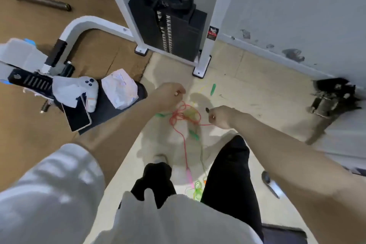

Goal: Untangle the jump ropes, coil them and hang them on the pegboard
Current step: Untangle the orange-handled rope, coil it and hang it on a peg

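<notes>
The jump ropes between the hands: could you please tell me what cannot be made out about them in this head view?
- How many ropes form the tangle: the red and green strands overlap and blur.
- What the left hand and right hand pinch: curled fingers hide it.
- The green coil on the floor: partly hidden by the black trouser leg.
- The pegboard: outside the view.

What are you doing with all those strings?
A person is standing in a gym, holding up a knot of jump ropes between both hands. The left hand pinches a strand up high, and the right hand pulls another strand out to the side. A red cord and a green cord are still looped together in the middle. A pink handle and green handles dangle down by the person's legs. Nothing is coiled yet, and no pegboard is in sight.
</notes>
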Motion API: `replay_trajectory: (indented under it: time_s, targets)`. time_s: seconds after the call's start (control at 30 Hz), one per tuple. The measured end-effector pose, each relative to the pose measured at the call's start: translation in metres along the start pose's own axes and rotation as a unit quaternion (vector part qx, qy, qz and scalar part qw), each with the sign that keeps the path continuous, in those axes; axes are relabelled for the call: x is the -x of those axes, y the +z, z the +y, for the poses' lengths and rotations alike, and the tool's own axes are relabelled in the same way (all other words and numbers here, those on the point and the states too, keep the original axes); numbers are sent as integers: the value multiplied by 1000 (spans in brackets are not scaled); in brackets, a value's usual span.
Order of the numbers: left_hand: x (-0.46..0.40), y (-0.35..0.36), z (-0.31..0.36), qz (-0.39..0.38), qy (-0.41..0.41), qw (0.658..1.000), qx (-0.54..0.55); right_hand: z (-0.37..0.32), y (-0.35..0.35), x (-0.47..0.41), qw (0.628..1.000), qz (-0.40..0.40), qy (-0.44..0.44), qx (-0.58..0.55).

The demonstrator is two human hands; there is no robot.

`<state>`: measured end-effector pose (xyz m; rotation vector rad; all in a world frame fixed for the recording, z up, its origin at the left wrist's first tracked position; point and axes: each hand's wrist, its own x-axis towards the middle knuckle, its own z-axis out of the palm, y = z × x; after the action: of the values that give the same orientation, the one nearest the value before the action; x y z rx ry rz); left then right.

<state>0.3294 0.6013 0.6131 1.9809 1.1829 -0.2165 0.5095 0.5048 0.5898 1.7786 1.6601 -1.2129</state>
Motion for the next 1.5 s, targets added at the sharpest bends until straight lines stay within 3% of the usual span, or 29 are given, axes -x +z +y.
replay_trajectory:
  time_s: [0.13, 0.3, 0.47, 0.63, 0.87, 1.0, 1.07, 1.17, 1.27, 1.33, 1.4, 1.5]
  targets:
    - [23, 23, -2, -61, 38, 997, -17, -30, 57, 43, 988, 45, 43, -144]
    - [46, 93, -18, -156, 75, 984, -37, -8, 149, 66, 959, 47, 177, -215]
    - [55, 174, -51, -214, 40, 974, -60, 8, 252, 64, 894, 26, 267, -360]
    - [73, 285, -82, -287, 39, 944, -156, 17, 387, 66, 856, 70, 310, -407]
    - [92, 472, -99, -338, 69, 917, -200, 39, 593, 43, 846, -11, 343, -407]
    - [79, 575, -125, -349, 79, 903, -236, 57, 682, 3, 825, -15, 362, -434]
    - [70, 617, -140, -361, 104, 893, -249, 69, 714, -27, 796, 8, 377, -474]
    - [46, 670, -158, -378, 182, 847, -327, 91, 744, -77, 743, 81, 384, -542]
    - [16, 719, -172, -378, 226, 822, -360, 112, 767, -119, 732, 154, 395, -533]
    - [-2, 751, -178, -350, 261, 814, -384, 123, 788, -137, 719, 194, 451, -492]
    - [-10, 779, -182, -307, 308, 790, -432, 133, 817, -153, 672, 215, 535, -465]
    - [-15, 812, -196, -259, 352, 724, -534, 145, 855, -171, 573, 157, 578, -560]
